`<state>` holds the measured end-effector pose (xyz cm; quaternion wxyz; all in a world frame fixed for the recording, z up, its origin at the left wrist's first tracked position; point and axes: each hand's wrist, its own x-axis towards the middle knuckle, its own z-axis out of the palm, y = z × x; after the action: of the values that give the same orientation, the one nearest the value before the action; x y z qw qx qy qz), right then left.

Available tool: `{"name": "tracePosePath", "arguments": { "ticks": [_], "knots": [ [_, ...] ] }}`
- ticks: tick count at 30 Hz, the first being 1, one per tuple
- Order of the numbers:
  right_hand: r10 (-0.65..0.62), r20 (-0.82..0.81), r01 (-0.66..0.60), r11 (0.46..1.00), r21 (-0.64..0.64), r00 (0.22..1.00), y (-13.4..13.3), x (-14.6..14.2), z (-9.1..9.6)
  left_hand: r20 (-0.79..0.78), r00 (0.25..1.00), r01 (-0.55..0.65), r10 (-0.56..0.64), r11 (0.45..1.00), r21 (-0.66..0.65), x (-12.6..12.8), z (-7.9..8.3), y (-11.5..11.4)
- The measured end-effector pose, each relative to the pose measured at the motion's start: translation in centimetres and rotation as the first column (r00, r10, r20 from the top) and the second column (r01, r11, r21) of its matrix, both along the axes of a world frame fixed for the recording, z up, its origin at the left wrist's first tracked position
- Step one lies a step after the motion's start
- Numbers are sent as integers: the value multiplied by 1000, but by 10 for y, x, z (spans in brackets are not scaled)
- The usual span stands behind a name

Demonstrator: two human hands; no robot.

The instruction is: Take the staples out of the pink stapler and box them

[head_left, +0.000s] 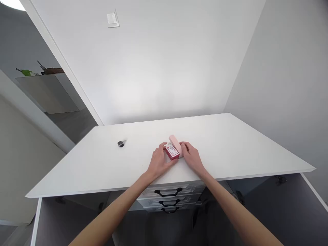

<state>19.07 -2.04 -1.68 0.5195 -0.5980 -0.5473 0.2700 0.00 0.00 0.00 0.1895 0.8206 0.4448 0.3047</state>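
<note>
On the white cabinet top (210, 136), my left hand (158, 163) curls its fingers and thumb around a small red-and-white box (172, 152) with a printed label. Pressed against the box's right side is a long pale pink object (175, 141), tilted, whose kind I cannot make out. The fingers of my right hand (191, 157) are closed on its right edge. Both things are close together, near the front edge of the top. My fingertips hide parts of each.
A key with a black head (121, 143) lies to the left on the cabinet top. Below the front edge are drawers with black handles (168, 193), between doors standing out at both sides. A white wall with a switch (112, 18) rises behind, and a doorway is at the left.
</note>
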Motion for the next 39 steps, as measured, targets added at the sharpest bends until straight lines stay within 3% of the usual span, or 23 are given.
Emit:
{"name": "tracePosePath", "arguments": {
  "ticks": [4,8,14,19,22,29,35,39],
  "knots": [
    [3,-8,-3,1000,-4,1000,-1,0,2,42,999,-25,26,1000,-15,-5,-2,3],
    [3,-16,-3,1000,-23,1000,-3,-1,4,62,996,-53,56,997,-50,-29,7,9],
    [14,-29,-16,998,-57,999,-4,-1,4,-41,967,-252,250,966,-60,-108,39,17],
    [26,-29,-28,997,-66,999,-5,0,4,-214,864,-485,456,868,-109,-180,59,21],
    [27,-23,-29,997,-77,999,-6,0,4,-306,804,-563,510,819,-113,-207,66,20],
    [36,-21,-38,995,-89,999,-8,-1,6,-379,750,-607,542,791,-71,-230,77,8],
    [39,-22,-41,995,-94,999,-9,-1,7,-386,746,-607,544,793,-56,-254,69,5],
    [43,-23,-45,994,-97,999,-10,0,7,-424,738,-576,525,817,9,-256,63,1]
  ]
}}
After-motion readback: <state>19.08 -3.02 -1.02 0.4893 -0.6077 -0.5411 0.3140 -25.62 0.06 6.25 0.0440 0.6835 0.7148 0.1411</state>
